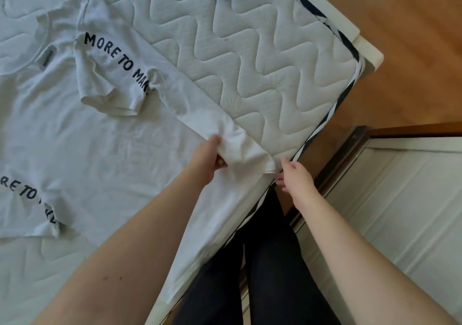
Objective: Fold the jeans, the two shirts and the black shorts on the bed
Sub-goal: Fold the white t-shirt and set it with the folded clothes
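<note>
Head view. A white T-shirt [105,137] lay flat on the quilted mattress [237,49], filling the left and centre of the frame. Its collar sat at the upper left and its hem ran along the mattress edge at lower centre, so its long axis ran from upper left to lower right. One sleeve, printed with black lettering, was already turned in over the chest at upper left; a second lettered sleeve lay at the left edge.

The left hand [207,159] pinched a raised fold of the shirt's side edge near the hem corner, fingers curled under the cloth. The right hand [295,174] was just beside the hem corner at the mattress edge, fingers curled toward it; whether it actually held cloth could not be told.

Both hands stood at the lower-right end of the garment, with the body of the shirt extending away to the upper left. The left hand was nearer the fabric. Judged from this, the coming move would carry the held side inward across the shirt.

No jeans, shorts or second shirt were in view.
</note>
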Available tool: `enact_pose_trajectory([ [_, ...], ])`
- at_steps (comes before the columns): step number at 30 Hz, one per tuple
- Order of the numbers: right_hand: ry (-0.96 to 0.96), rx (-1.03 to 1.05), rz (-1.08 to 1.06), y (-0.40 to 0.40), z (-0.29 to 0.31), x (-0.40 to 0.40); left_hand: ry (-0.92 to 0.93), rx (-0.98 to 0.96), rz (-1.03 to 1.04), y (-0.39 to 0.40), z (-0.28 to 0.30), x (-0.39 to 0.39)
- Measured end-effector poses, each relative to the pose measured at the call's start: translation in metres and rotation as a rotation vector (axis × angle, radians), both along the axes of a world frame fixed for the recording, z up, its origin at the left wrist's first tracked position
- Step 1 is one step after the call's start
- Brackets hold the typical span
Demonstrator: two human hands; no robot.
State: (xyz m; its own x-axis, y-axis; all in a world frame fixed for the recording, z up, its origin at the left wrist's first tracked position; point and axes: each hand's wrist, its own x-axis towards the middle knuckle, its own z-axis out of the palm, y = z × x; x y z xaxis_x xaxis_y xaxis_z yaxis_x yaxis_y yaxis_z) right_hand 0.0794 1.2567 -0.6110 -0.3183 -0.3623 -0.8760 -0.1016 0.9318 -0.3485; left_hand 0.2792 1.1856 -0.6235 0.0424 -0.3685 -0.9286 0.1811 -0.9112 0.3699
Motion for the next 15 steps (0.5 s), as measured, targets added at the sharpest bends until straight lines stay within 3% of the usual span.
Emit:
enact_pose_trajectory([
  [2, 0.007, 0.008, -0.022, 0.008, -0.005, 0.003, -0.069, -0.06, -0.071, 0.006, -0.006, 0.003],
  [5, -0.061, -0.017, -0.166, 0.016, -0.011, 0.012, 0.011, -0.118, -0.139, 0.02, -0.007, 0.003],
  [8, 0.02, -0.048, -0.234, 0.02, -0.008, 0.023, 0.113, -0.112, -0.207, 0.031, -0.003, -0.002],
  [11, 0.098, 0.02, -0.192, 0.022, -0.004, 0.03, 0.093, -0.077, -0.262, 0.042, -0.002, -0.011],
  [13, 0.005, 0.129, -0.236, 0.023, -0.001, 0.034, 0.16, -0.038, -0.143, 0.049, 0.001, -0.017],
  [15, -0.191, 0.108, -0.409, 0.023, 0.003, 0.039, 0.209, -0.023, -0.035, 0.055, 0.002, -0.022],
])
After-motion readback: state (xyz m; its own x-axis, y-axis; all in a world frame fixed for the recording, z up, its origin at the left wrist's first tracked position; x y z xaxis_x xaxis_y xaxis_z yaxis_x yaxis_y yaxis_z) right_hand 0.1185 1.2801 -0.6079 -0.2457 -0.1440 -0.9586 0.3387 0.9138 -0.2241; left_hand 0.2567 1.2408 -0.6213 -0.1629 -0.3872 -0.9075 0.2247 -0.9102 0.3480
